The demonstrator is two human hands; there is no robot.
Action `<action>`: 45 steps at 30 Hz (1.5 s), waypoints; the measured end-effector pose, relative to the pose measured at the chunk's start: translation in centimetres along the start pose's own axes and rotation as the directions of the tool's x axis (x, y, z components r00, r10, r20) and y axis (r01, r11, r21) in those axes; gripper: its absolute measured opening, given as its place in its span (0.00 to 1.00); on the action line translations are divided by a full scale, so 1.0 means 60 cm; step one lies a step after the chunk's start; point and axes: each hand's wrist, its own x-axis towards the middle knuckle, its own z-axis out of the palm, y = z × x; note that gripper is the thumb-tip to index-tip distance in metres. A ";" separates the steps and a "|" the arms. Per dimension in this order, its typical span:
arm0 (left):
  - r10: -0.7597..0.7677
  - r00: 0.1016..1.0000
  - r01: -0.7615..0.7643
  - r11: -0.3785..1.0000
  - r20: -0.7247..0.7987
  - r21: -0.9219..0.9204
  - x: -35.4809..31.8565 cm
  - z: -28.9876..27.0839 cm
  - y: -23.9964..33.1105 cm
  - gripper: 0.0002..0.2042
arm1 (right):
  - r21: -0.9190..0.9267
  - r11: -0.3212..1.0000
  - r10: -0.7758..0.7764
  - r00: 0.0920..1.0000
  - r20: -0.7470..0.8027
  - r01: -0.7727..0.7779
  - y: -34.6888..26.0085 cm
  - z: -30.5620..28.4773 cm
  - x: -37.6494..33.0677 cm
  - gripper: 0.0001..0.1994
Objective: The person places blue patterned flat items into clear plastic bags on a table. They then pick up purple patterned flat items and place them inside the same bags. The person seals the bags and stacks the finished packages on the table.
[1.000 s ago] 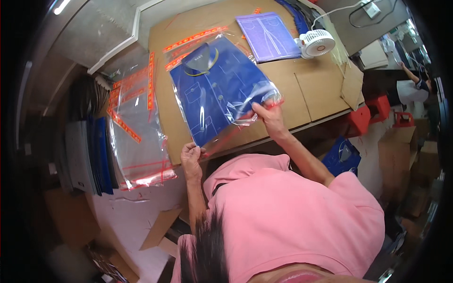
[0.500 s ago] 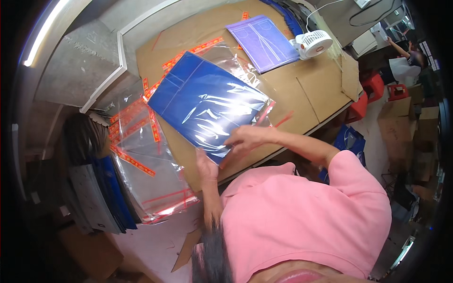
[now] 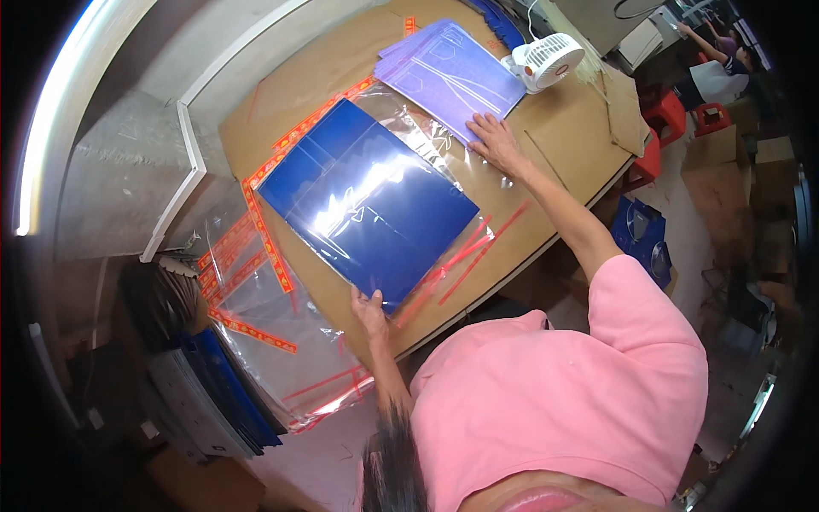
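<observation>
A flat blue sheet-like piece (image 3: 375, 192) in a glossy clear plastic sleeve lies at the middle of the cardboard-covered table. My left hand (image 3: 370, 314) grips its near corner, thumb on top and the other fingers partly hidden beneath. Reaching forward, my right hand (image 3: 502, 147) lies with fingers extended on the near edge of a fanned stack of purple printed sheets (image 3: 452, 72). More clear plastic sleeves (image 3: 290, 350) with red and orange printed strips are spread under and left of the blue piece.
A small white fan (image 3: 548, 61) stands beside the purple stack. Dark and blue flat pieces (image 3: 213, 392) are stacked upright at the left. Red stools (image 3: 661, 119) and cardboard boxes (image 3: 717, 183) stand at the right, with another person (image 3: 717, 81) beyond.
My right hand has left the blue piece's near end and moved forward to the purple sheets, which now look fanned out. The left hand stays at the blue piece's corner.
</observation>
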 end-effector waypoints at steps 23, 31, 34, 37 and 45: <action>0.400 0.831 -0.459 0.101 0.387 0.882 -0.015 0.081 0.000 0.12 | 0.644 0.188 0.951 0.303 0.071 -0.741 0.150 0.010 -0.074 0.22; 0.447 0.801 -0.480 0.082 0.398 0.874 -0.012 0.065 -0.012 0.07 | 0.234 0.141 0.978 0.172 0.118 -0.962 0.072 -0.059 0.018 0.26; 0.453 0.796 -0.479 0.068 0.401 0.875 -0.014 0.072 -0.016 0.08 | 0.387 0.199 0.935 0.292 0.199 -0.901 0.104 -0.041 -0.003 0.21; 0.487 0.764 -0.524 0.087 0.423 0.847 -0.006 0.056 -0.022 0.09 | 0.739 0.137 0.878 0.426 0.218 -0.660 0.122 -0.032 -0.056 0.11; 0.547 0.716 -0.549 0.056 0.434 0.834 -0.006 0.059 -0.016 0.09 | 0.912 -0.114 0.826 0.472 0.308 -0.395 0.157 -0.053 -0.195 0.09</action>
